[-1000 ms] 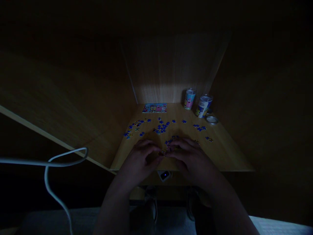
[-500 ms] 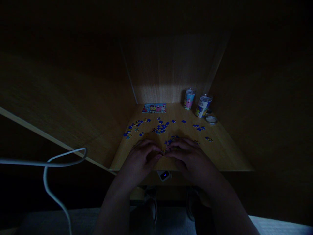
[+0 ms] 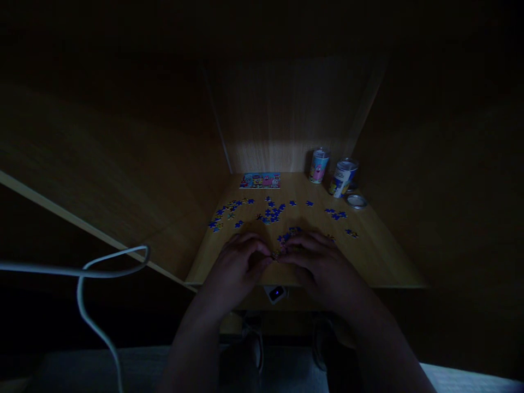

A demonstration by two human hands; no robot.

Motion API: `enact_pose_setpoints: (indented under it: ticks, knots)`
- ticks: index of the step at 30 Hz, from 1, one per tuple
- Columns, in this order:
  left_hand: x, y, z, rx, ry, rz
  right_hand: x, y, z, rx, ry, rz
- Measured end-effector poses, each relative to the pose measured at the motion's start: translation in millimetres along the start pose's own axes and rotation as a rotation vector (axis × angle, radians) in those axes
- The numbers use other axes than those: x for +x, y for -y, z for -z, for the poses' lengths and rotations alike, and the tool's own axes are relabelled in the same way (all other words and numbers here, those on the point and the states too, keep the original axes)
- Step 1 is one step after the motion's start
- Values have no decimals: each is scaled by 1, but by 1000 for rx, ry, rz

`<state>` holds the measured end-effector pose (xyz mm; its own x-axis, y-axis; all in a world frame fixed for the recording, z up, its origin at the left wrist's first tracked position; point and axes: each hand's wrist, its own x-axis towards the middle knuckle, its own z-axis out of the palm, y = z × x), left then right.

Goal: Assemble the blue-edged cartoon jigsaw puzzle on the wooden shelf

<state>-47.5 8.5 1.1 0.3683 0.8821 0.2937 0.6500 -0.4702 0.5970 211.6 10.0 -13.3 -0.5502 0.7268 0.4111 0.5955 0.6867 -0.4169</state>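
Your desk [image 3: 380,256] was boxed in by wood panels on the left, far and right, so open room remained only on its bare right part and along the near edge, where your left hand [image 3: 237,267] and right hand [image 3: 323,265] rested curled, fingertips meeting. The cans [image 3: 341,177], card [image 3: 260,180] and lid [image 3: 356,201] sat pushed far back, probably to free the middle for loose pieces [image 3: 271,213]. The clump [image 3: 277,254] lay between your fingertips, just short of the near edge, and the dark hid whether you gripped or merely pressed it.
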Motion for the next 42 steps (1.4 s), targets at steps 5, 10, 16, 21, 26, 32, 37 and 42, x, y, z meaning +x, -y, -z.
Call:
enact_pose_setpoints:
  ticks: [5, 10, 16, 21, 26, 32, 37, 42]
  knots:
    - [-1, 2, -1, 1, -29, 23, -1, 0, 0, -2, -9, 9]
    - [2, -2, 0, -5, -20, -5, -1, 0, 0, 0, 0, 7]
    - [3, -3, 1, -10, -30, -12, 0, 1, 1, 3, 0, 14]
    - [2, 0, -1, -12, -31, 8, 0, 1, 1, -11, 3, 6]
    - [3, -2, 0, -38, -26, 18, 0, 1, 1, 2, -3, 9]
    - [2, -4, 6, -73, 10, -1, 0, 2, 2, 9, -6, 5]
    - [1, -5, 9, -79, 42, -11, -1, -1, 2, -1, 11, 0]
    - [2, -5, 8, -57, 30, -32, -1, -1, 2, 8, 8, 5]
